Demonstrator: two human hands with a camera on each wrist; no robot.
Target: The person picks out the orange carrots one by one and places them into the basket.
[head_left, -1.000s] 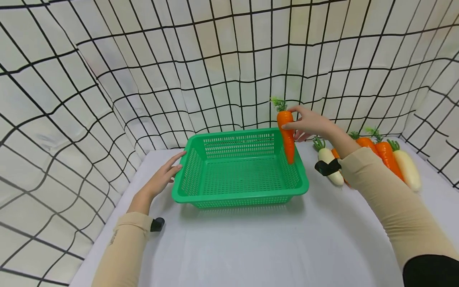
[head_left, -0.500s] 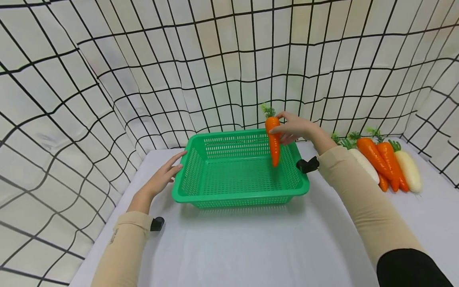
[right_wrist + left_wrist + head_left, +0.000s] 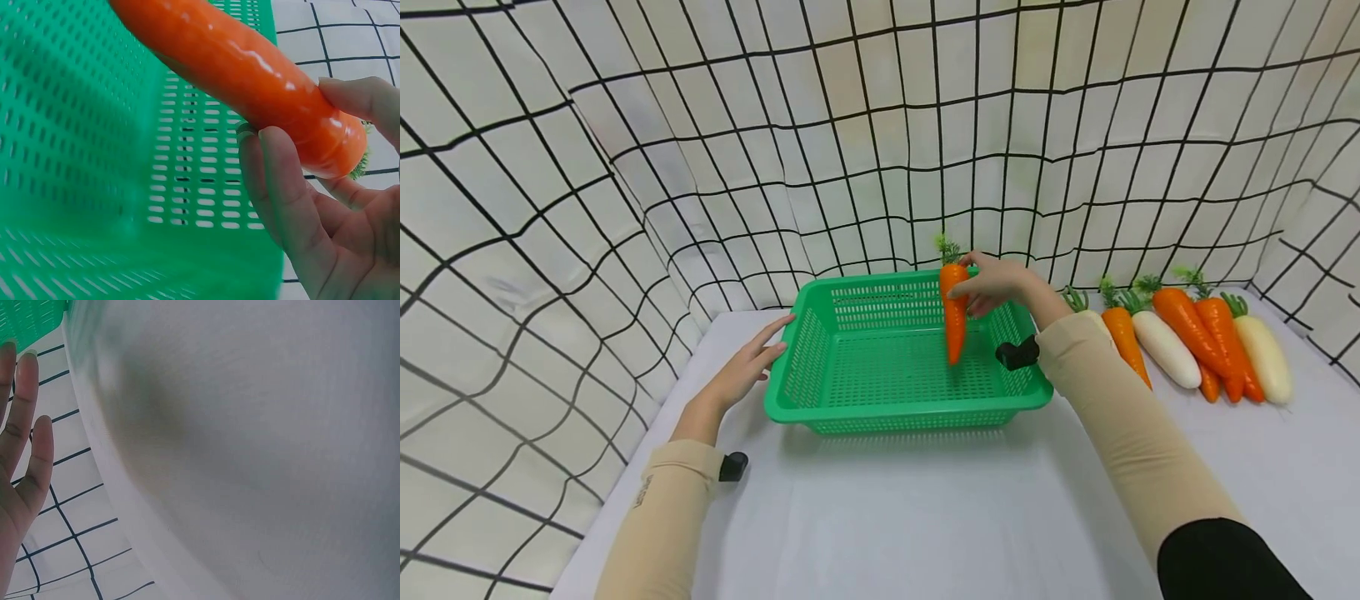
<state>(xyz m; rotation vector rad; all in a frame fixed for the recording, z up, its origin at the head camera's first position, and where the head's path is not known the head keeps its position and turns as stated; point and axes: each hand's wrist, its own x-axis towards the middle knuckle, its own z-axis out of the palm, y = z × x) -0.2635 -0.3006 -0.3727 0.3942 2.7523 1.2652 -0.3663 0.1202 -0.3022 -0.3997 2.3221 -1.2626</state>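
My right hand [image 3: 994, 287] pinches an orange carrot [image 3: 954, 312] near its leafy top and holds it tip down over the green basket [image 3: 910, 412]. In the right wrist view, thumb and fingers lie on both sides of the carrot [image 3: 231, 62], beside the slotted basket wall [image 3: 200, 156]. At the basket's left rim, my left hand [image 3: 741, 371] touches the edge with fairly straight fingers. The left wrist view has the left hand [image 3: 22, 456] with its fingers extended by the basket's corner [image 3: 31, 322]. The basket floor shows only green mesh.
Right of the basket, several carrots [image 3: 1187, 325] and white radishes [image 3: 1167, 350] lie in a row on the white-covered table [image 3: 910, 517]. My right forearm partly covers the nearest radish [image 3: 1093, 321]. A white wall with black grid lines [image 3: 880, 150] surrounds the back and sides.
My right hand has carried the carrot leftward and lower, from the basket's right rim to over its inside. More radishes and carrots show beside the forearm. The left hand stays at the rim.
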